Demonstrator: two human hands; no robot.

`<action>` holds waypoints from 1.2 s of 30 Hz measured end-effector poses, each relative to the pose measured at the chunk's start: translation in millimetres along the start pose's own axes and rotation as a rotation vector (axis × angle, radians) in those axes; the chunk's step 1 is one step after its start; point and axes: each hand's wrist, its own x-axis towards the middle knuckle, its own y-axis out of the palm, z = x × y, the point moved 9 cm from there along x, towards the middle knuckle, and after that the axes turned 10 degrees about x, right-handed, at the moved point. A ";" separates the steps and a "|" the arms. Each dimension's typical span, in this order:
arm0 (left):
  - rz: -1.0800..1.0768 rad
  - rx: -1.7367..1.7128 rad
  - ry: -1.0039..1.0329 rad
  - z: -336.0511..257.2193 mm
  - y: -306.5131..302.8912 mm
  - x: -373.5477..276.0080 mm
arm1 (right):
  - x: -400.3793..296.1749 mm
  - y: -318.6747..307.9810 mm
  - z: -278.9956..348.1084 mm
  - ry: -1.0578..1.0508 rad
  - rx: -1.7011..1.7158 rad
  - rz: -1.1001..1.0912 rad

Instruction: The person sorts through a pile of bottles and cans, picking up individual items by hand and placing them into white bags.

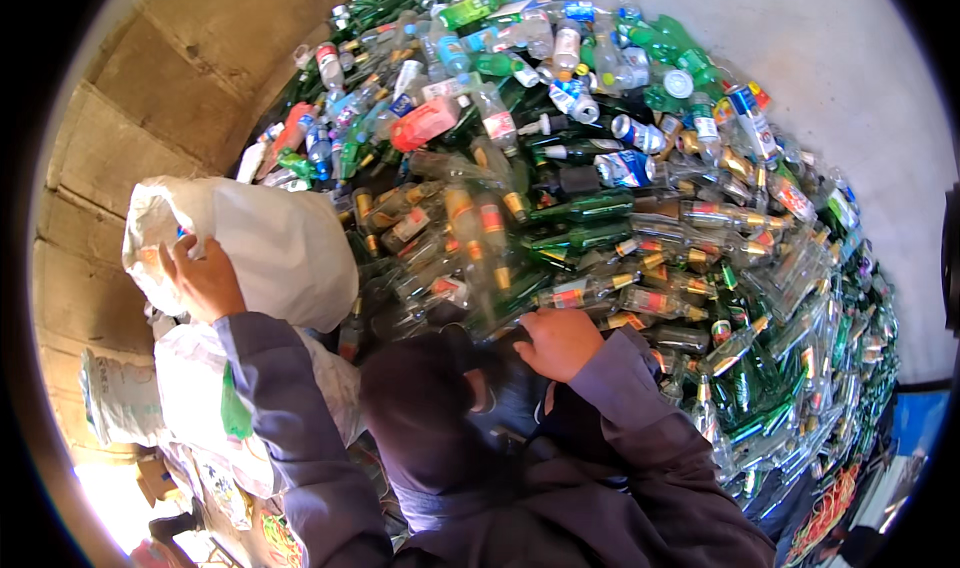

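My left hand is at the mouth of a bulging white woven sack on the left, its fingers spread and bent at the rim. Nothing plain shows in its grip; a small blue and red thing lies just beyond the fingertips. Low in the middle, my right hand is curled at the near edge of a big heap of glass bottles. A blurred bottle lies by its fingertips; whether the hand grips it cannot be told. Clear glass bottles with gold necks and green glass bottles lie just beyond.
Plastic bottles and crushed drink cans top the far heap, against a pale wall. Brown panels stand at the left. More white sacks lie below the left hand. Colored cord is at lower right.
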 end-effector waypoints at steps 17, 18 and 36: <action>0.172 -0.505 -0.387 -18.4 32.1 -49.0 | 61.9 -41.4 -94.4 0.132 0.022 0.023; 0.157 -0.503 -0.383 -18.4 33.2 -52.7 | 79.3 -46.4 -105.1 0.180 -0.099 0.012; 0.217 -0.526 -0.327 -66.6 24.2 -77.0 | 223.6 -21.0 -271.5 0.198 -0.514 -0.288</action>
